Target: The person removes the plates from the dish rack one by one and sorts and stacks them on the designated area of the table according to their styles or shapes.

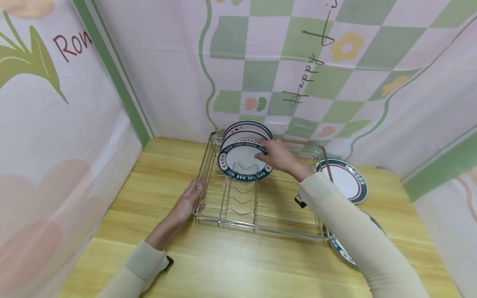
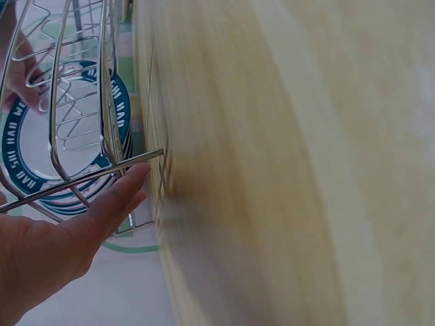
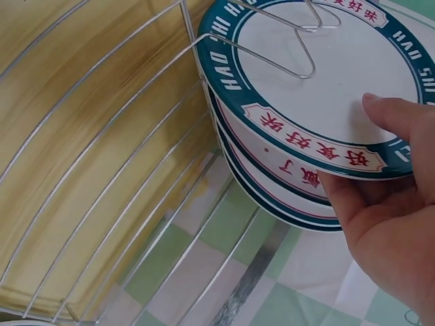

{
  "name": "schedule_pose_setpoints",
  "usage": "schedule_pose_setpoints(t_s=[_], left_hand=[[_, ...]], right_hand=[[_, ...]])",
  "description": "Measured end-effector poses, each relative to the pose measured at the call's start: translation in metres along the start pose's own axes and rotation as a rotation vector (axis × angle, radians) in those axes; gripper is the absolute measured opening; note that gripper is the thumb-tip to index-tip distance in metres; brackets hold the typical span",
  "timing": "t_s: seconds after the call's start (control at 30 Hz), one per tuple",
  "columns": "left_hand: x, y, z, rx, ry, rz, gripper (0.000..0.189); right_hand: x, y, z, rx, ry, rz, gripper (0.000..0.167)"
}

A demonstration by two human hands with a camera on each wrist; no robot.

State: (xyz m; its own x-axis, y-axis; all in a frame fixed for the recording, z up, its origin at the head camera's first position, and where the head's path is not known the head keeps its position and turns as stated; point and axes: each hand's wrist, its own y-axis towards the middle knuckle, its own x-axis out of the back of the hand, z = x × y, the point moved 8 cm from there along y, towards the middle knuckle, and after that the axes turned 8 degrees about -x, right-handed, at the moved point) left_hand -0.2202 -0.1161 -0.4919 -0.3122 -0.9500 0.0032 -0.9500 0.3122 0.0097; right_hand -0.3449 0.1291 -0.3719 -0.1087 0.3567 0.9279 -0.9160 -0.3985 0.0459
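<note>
A wire dish rack (image 1: 257,225) stands on the wooden table, with plates upright towards its back. My right hand (image 1: 277,155) pinches the rim of the front plate (image 1: 244,159), a white one with a dark teal lettered border. In the right wrist view the thumb (image 3: 391,112) lies on the plate's face, fingers behind it. The plate leans in the wire slots, close in front of more plates (image 1: 247,126) like it. My left hand (image 1: 190,198) holds the rack's left side; its fingers (image 2: 119,200) lie along the wire rail in the left wrist view.
Right of the rack, one plate (image 1: 340,180) lies on the table (image 1: 223,265). Another plate (image 1: 344,252) lies nearer, partly covered by the right sleeve (image 1: 346,223). Behind the rack hangs a green checked cloth (image 1: 261,74). Bare V-shaped wire slots (image 1: 241,200) run forward in the rack.
</note>
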Motion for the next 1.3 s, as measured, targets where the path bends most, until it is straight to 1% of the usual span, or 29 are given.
schedule_pose_setpoints(t_s=[0.13, 0.23, 0.77, 0.93, 1.07, 1.2, 1.3], left_hand=[[0.0, 0.0, 0.0, -0.002, 0.0, -0.001, 0.062], [0.0, 0.0, 0.0, -0.003, -0.004, -0.003, 0.063], [-0.001, 0.0, -0.001, -0.007, -0.002, 0.006, 0.062], [-0.002, 0.0, -0.002, -0.01, 0.001, 0.007, 0.061], [-0.002, -0.001, -0.003, -0.011, 0.009, 0.005, 0.061], [-0.002, -0.001, -0.004, -0.013, 0.006, 0.001, 0.061], [-0.002, -0.001, -0.004, -0.016, 0.003, 0.003, 0.061]], right_hand=[[-0.002, -0.001, 0.003, 0.027, -0.005, -0.019, 0.021], [-0.002, -0.002, 0.003, 0.035, 0.012, -0.031, 0.018], [-0.002, -0.002, 0.003, 0.058, 0.029, -0.029, 0.015], [0.006, -0.005, 0.004, 0.055, 0.039, -0.055, 0.019], [0.016, -0.007, 0.004, 0.049, 0.035, -0.083, 0.014], [0.025, -0.009, 0.003, 0.048, 0.028, -0.102, 0.024], [0.033, -0.01, 0.002, 0.052, 0.029, -0.119, 0.023]])
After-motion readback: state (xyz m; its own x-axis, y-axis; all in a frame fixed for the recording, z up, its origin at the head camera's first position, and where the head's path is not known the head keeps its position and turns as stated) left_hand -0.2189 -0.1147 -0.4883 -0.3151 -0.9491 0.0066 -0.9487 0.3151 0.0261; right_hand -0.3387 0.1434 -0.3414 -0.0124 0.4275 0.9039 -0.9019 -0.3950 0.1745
